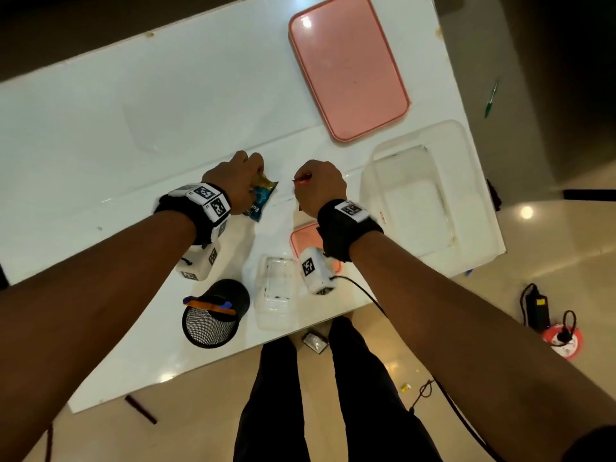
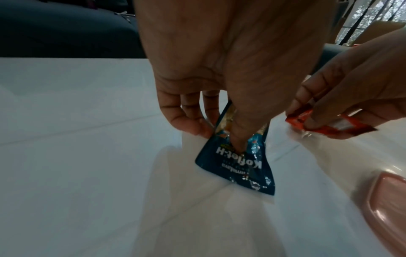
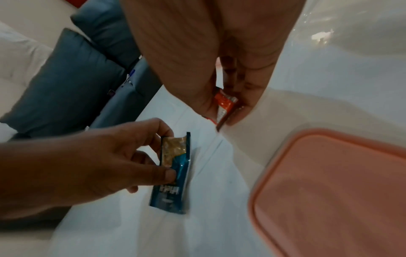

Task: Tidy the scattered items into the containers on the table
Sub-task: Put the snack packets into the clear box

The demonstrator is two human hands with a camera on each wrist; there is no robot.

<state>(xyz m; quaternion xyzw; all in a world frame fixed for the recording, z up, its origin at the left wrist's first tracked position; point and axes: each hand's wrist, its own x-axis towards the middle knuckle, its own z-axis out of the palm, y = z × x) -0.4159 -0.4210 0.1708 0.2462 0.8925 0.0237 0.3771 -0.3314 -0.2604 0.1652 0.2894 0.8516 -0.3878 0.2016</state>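
My left hand [image 1: 245, 175] pinches a blue and gold sachet [image 1: 261, 198] between thumb and fingers, its lower edge touching the white table [image 1: 100, 128]. The left wrist view shows the blue sachet [image 2: 239, 165] with my thumb pressed into its face. My right hand [image 1: 316, 185] pinches a small red-orange packet [image 1: 301, 180] just above the table. That packet [image 3: 225, 106] sits between the curled fingers in the right wrist view, with the blue sachet [image 3: 173, 172] and left hand [image 3: 98, 160] beside it. The left wrist view also catches the red-orange packet [image 2: 325, 123].
A large clear container [image 1: 430, 195] stands to the right, with a big pink lid [image 1: 350, 65] beyond it. A small pink lid [image 1: 305, 238], a small clear container [image 1: 276, 291] and a black mesh cup [image 1: 213, 315] holding pens sit near the front edge.
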